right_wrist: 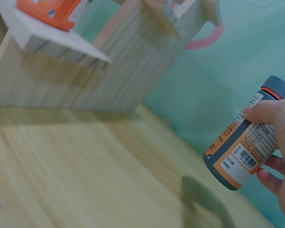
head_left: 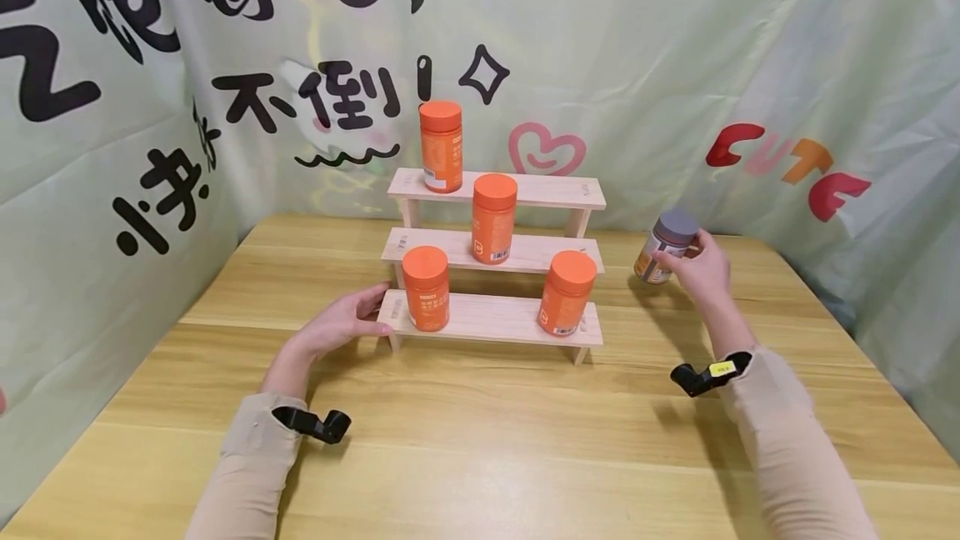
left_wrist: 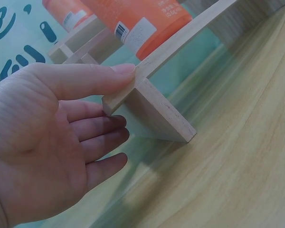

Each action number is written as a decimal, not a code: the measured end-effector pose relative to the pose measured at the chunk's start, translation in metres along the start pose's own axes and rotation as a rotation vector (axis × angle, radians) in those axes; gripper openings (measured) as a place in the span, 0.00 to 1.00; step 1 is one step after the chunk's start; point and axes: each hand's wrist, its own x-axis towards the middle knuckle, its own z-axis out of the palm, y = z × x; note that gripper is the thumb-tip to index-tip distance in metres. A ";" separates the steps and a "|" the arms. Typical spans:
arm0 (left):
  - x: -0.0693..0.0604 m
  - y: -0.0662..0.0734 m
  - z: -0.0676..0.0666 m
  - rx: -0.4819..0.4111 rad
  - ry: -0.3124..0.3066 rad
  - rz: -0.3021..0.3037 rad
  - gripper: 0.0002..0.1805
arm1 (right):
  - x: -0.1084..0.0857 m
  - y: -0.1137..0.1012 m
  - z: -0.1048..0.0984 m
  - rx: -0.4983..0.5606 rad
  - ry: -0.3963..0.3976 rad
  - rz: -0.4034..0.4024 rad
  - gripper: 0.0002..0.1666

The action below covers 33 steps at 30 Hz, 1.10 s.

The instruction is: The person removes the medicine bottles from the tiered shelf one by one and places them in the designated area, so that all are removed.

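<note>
Dark grey bottle (right_wrist: pixel 247 138), matching cap (right_wrist: pixel 278 87), orange label (right_wrist: pixel 256 145), tilted

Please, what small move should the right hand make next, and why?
I would probably carry the cylindrical grey-lidded bottle left, toward the pale wooden three-step rack: the right hand grips it at a tilt beside the rack, the left hand touches the lowest step, and bare space lies right of the round orange jar on the middle step.
</note>
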 end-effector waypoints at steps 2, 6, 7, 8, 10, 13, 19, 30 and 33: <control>0.000 0.000 0.000 -0.004 0.000 0.000 0.46 | -0.001 0.004 0.002 -0.006 0.005 0.000 0.39; 0.000 0.000 0.000 0.001 -0.001 -0.005 0.46 | -0.001 0.010 0.006 -0.006 0.019 0.006 0.39; 0.000 0.000 0.000 0.002 0.000 -0.006 0.47 | 0.000 0.011 0.008 -0.003 0.024 0.008 0.39; 0.000 0.001 0.000 0.001 0.000 -0.008 0.47 | 0.000 0.012 0.009 -0.002 0.029 0.011 0.40; 0.000 0.001 0.000 -0.002 0.001 -0.010 0.47 | 0.002 0.015 0.011 -0.004 0.039 0.015 0.40; 0.000 0.002 0.000 -0.006 0.003 -0.013 0.47 | 0.003 0.018 0.015 -0.007 0.048 0.010 0.38; 0.000 0.002 0.000 -0.005 0.006 -0.014 0.47 | 0.002 0.019 0.020 0.010 0.035 0.011 0.38; 0.000 0.000 0.000 -0.016 0.001 -0.007 0.46 | 0.003 0.021 0.023 0.027 -0.007 0.026 0.41; 0.000 0.001 0.000 -0.016 0.003 -0.008 0.46 | 0.003 0.021 0.022 0.048 -0.035 0.022 0.43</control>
